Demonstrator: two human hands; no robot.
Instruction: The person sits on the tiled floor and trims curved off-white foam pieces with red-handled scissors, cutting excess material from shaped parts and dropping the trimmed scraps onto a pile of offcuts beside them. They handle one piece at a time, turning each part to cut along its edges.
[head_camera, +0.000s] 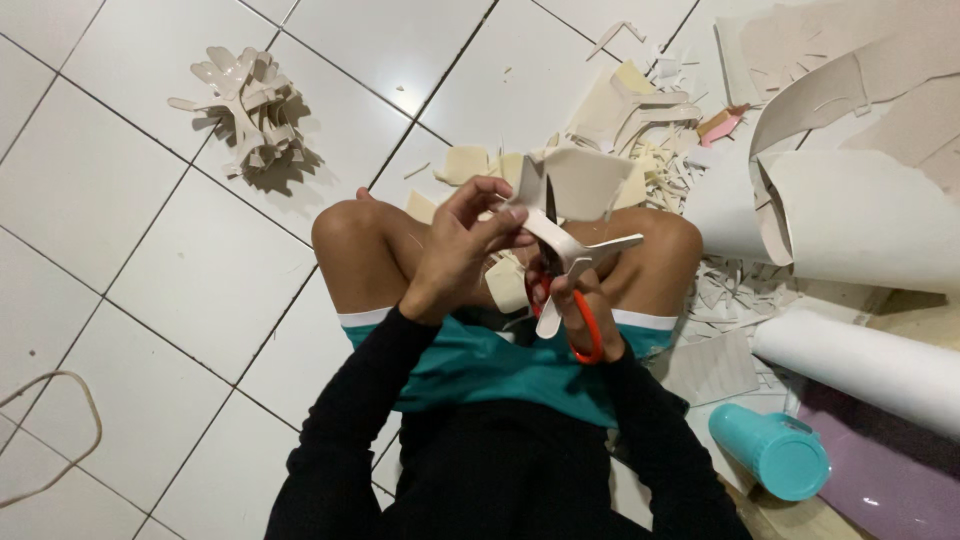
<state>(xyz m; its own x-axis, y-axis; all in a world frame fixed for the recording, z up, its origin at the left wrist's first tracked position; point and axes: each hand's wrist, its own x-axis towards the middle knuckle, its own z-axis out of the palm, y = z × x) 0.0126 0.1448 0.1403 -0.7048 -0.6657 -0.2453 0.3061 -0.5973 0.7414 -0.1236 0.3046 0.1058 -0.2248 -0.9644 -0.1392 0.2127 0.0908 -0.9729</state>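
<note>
I sit cross-legged on a white tiled floor. My left hand (462, 243) grips a cream sheet piece (580, 182) with a cut-out shape hanging from it, held above my knees. My right hand (580, 305) has its fingers through the red handles of a pair of scissors (560, 285), whose blades point up into the cream piece. The two hands are close together over my lap.
A pile of finished cream cut-outs (250, 105) lies on the floor at far left. Scraps (640, 130) litter the floor ahead. Large curled sheets (850, 210) and a white roll (870, 365) lie at right, with a teal bottle (775, 450). A cord loop (60, 430) lies at left.
</note>
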